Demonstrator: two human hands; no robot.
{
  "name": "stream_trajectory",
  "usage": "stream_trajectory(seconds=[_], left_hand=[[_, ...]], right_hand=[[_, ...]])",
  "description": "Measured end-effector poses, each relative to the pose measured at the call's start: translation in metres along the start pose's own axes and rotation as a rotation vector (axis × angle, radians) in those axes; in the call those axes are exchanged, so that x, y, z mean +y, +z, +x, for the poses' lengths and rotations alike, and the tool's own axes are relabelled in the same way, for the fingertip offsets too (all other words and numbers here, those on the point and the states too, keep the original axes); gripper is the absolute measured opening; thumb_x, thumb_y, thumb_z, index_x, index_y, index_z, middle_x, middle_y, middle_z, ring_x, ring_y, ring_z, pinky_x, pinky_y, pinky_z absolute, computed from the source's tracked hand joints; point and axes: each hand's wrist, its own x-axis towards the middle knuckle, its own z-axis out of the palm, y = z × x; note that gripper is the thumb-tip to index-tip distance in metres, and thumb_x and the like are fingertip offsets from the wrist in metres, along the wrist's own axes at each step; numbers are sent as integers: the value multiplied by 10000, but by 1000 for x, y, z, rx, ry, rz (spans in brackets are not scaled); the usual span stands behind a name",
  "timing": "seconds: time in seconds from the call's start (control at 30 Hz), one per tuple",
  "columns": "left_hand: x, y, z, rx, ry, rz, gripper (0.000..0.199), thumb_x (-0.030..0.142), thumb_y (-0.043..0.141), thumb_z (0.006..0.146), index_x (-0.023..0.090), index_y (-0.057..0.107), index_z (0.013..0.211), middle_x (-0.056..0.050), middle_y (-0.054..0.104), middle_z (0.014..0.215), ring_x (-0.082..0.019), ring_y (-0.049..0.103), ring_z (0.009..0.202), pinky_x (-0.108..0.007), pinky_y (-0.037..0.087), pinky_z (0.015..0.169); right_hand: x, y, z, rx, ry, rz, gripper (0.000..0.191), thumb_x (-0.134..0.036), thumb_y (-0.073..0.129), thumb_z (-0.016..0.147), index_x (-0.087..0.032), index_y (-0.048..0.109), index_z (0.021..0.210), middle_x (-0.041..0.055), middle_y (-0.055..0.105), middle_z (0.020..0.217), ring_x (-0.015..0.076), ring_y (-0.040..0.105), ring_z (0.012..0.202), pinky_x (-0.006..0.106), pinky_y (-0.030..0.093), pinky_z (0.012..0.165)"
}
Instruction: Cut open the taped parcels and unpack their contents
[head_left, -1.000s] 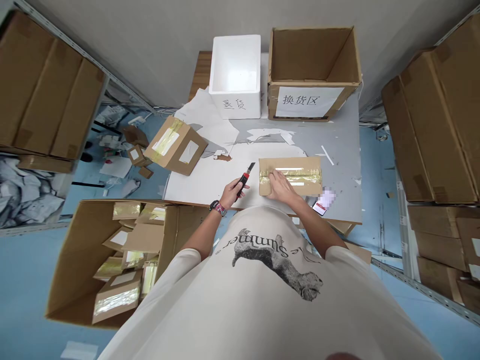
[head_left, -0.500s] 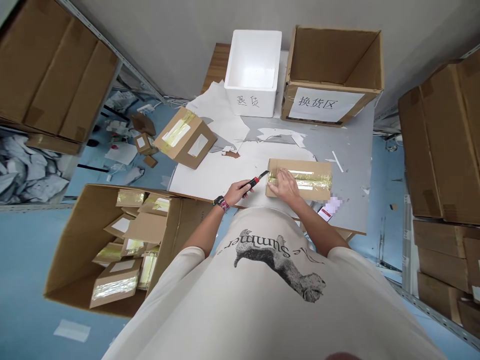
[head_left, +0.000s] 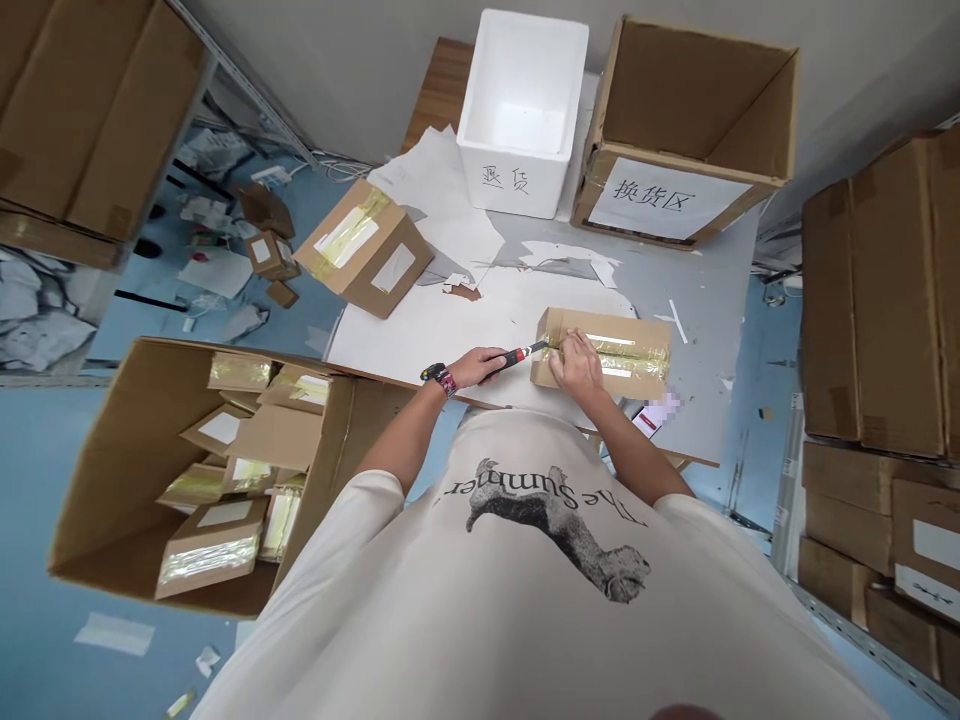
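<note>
My left hand (head_left: pixel 480 367) is closed around a red and black utility knife (head_left: pixel 513 359). The blade points right, and its tip meets the left end of a taped cardboard box (head_left: pixel 634 357) lying at the table's front edge. My right hand (head_left: pixel 579 362) grips the top of that box near its left end, fingers bent along the shiny yellowish tape (head_left: pixel 637 360). What the fingertips press on is partly hidden. White labels show on either side of the tape strip. Close to the box's front right corner lies a phone (head_left: pixel 651 418).
Another taped box (head_left: pixel 367 250) stands tilted on the table's left. Behind are a white foam bin (head_left: pixel 517 185) and a large open carton (head_left: pixel 690 200) with a paper sign. A big carton (head_left: pixel 97 480) of several small boxes stands at left. Shelves flank both sides.
The knife has moved slightly right, its tip now against the box's left end. My right hand's fingers have curled more on the box top. The camera view has shifted and tilted.
</note>
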Motion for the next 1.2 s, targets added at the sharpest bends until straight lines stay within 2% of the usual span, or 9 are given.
stream_trajectory(seconds=[0.23,0.37,0.47,0.67,0.83,0.93,1.0,1.07,1.2], left_hand=[[19,-2,14,-58,10,105,412,604,779,1028,194,799,1067,4,654,671,-134,542,512,-256,419,519],[5,4,7,-130,-3,33,459,669,846,964,210,831,941,-20,640,612,-144,497,449,-285,374,467],[-9,15,-4,-168,-11,-40,498,711,905,905,224,893,1008,-3,639,584,-147,483,417,-293,365,445],[-31,17,-37,63,-36,-275,681,841,914,860,199,825,1069,-24,731,692,-140,573,471,-272,431,479],[-51,3,-52,610,-41,-488,667,852,731,961,201,710,1101,-30,745,761,-142,608,541,-273,486,530],[-58,5,-47,862,-64,-532,567,762,614,1041,205,690,1119,-19,718,753,-151,597,553,-279,483,535],[-58,12,-42,901,-60,-509,586,745,613,1047,188,724,1187,-16,706,754,-158,596,569,-285,481,548],[-54,22,-39,860,-29,-437,672,768,645,1036,166,770,1307,-17,704,766,-164,601,600,-292,495,586],[-41,41,-42,718,144,-96,722,741,691,1068,188,818,1515,-72,797,952,-209,697,807,-340,583,809]], right_hand=[[-3,-10,3,-3,-2,-23,296,-389,496,1205,-214,734,1183,200,861,1217,391,778,1417,751,437,1422],[-11,-21,7,-45,21,-39,330,-391,456,1218,-241,750,1214,162,867,1162,377,787,1408,756,366,1464],[-15,-24,12,-54,49,-34,372,-403,425,1224,-246,761,1260,142,867,1159,366,796,1374,763,305,1489],[-19,-33,14,-58,63,-78,393,-319,388,1223,-239,744,1368,159,835,1302,355,717,1467,739,350,1459],[3,-66,18,-163,63,-162,453,-343,499,1185,-188,725,1546,224,713,1609,409,596,1574,684,438,1394],[20,-76,25,-220,63,-186,638,-412,629,1132,-178,634,1725,232,583,1798,473,456,1705,711,431,1386],[26,-74,31,-276,64,-219,775,-447,693,1097,-214,547,1822,217,482,1895,526,369,1756,795,374,1389],[28,-67,35,-316,46,-246,831,-463,721,1089,-251,501,1862,209,427,1935,561,330,1769,882,300,1380],[31,-56,42,-293,12,-266,750,-482,678,1141,-271,534,1846,228,470,1906,556,385,1733,936,240,1367]])
